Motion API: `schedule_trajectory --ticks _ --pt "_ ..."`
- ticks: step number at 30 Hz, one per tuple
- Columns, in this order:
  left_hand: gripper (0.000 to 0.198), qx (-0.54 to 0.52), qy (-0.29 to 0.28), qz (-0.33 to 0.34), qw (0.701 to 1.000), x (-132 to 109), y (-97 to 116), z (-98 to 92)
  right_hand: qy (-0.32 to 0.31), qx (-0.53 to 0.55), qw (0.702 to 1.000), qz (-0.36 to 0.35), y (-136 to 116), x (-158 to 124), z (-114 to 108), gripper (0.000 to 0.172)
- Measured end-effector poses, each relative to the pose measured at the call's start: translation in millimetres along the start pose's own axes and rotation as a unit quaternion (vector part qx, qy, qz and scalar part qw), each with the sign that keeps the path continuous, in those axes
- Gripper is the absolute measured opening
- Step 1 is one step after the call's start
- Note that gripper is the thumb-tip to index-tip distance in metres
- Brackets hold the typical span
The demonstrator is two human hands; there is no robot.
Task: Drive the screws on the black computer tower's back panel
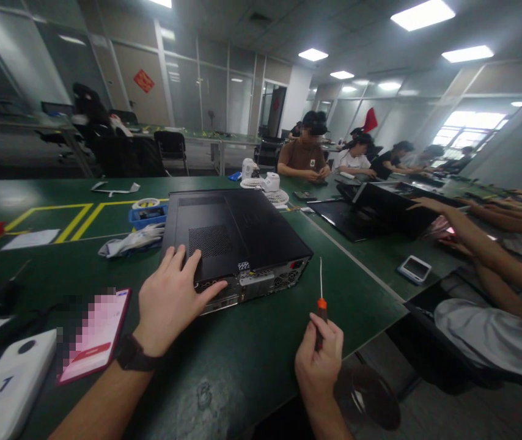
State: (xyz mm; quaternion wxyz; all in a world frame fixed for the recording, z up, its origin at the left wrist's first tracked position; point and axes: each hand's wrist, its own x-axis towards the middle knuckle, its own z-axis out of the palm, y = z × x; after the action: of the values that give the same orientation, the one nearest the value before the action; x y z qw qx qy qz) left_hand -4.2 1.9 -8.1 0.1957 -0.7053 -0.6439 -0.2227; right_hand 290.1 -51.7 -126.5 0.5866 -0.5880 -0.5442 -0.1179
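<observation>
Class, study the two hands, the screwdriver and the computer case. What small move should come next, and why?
Probably tip the screwdriver down toward the rear panel of the computer case. The right hand holds it upright, tip in the air, apart from the case, while the left hand lies flat on its near corner.

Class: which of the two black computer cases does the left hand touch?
The closed case straight ahead; the left hand rests on its near corner. The other case lies farther right.
</observation>
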Motion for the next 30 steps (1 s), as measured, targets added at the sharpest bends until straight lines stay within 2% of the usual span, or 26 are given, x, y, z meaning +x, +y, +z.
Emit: schedule_trajectory --ticks 8,15,22,30 --pt "0.082 -0.001 0.0 -0.003 1.0 -1 0 1.3 -0.041 0.006 0.993 0.115 11 2 6 0.03" --pt "0.082 -0.001 -0.012 -0.013 1.0 -1 0 0.8 -0.078 0.023 0.982 0.171 9 5 11 0.037" --pt "0.081 0.012 -0.026 -0.019 0.999 0 2 -2.2 -0.08 0.033 0.982 0.168 5 6 12 0.038" --pt "0.081 0.0 -0.028 -0.021 0.999 1 4 -4.7 -0.055 0.045 0.993 0.09 0 7 -4 0.036"
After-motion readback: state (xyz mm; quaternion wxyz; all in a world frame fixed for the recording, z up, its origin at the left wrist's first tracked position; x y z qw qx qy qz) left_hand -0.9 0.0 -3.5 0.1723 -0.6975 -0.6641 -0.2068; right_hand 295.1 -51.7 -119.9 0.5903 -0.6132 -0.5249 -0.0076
